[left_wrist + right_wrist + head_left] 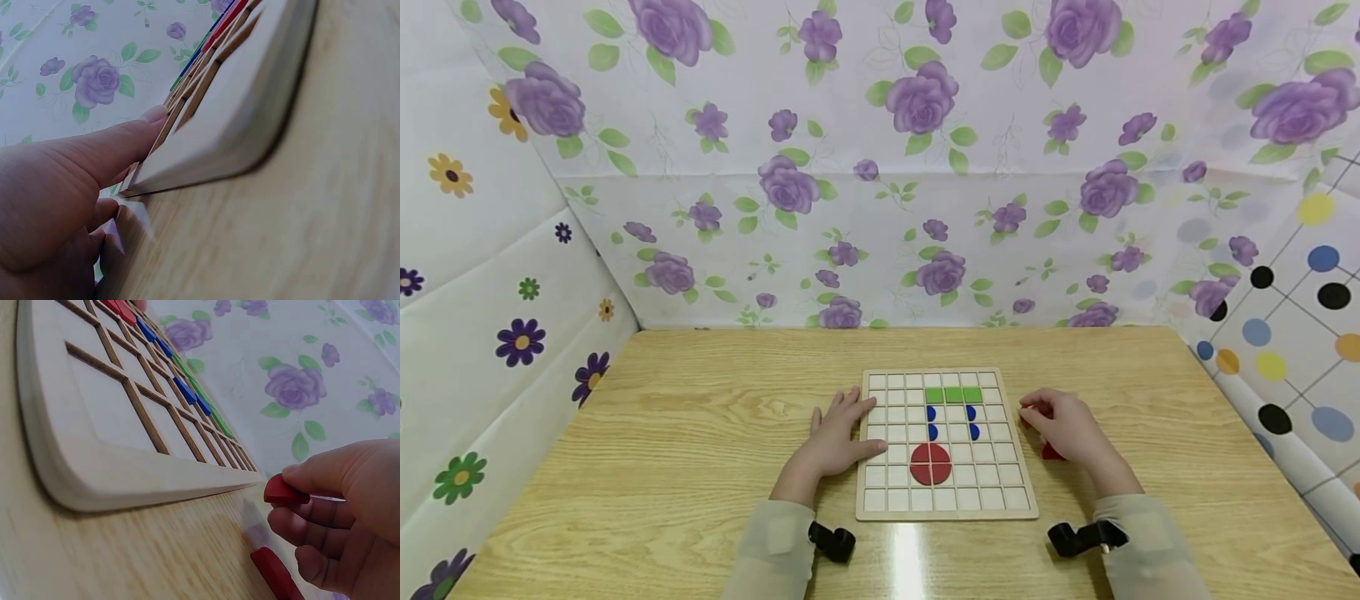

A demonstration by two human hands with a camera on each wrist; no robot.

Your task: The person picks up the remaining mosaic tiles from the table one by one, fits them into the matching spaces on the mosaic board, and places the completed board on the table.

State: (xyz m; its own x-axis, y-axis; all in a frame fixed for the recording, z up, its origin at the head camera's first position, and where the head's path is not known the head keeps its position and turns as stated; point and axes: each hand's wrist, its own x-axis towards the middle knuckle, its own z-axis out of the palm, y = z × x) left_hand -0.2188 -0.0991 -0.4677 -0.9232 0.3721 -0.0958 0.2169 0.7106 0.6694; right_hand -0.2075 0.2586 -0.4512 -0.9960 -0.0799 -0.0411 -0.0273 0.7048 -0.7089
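Note:
A square wooden grid board point(947, 515) lies on the table between the two hands. My left hand point(831, 446) rests at its left edge, fingers spread, with the thumb point(131, 137) reaching over the rim. On the right, my right hand point(1071, 429) pinches a small red piece with a curved side point(284, 489) between thumb and fingers, just off the board's right edge. Under that hand another red piece point(275, 572) lies on the wood. Set in the grid are a row of three green squares point(953, 395), several blue half-round pieces point(932, 432) and a red disc of quarter pieces point(930, 464).
The light wooden table point(700, 433) extends around the board. Behind it hangs a cloth with purple roses point(865, 233). Patterned cloths also stand at the left and right sides. Black cameras point(833, 543) are strapped to both wrists.

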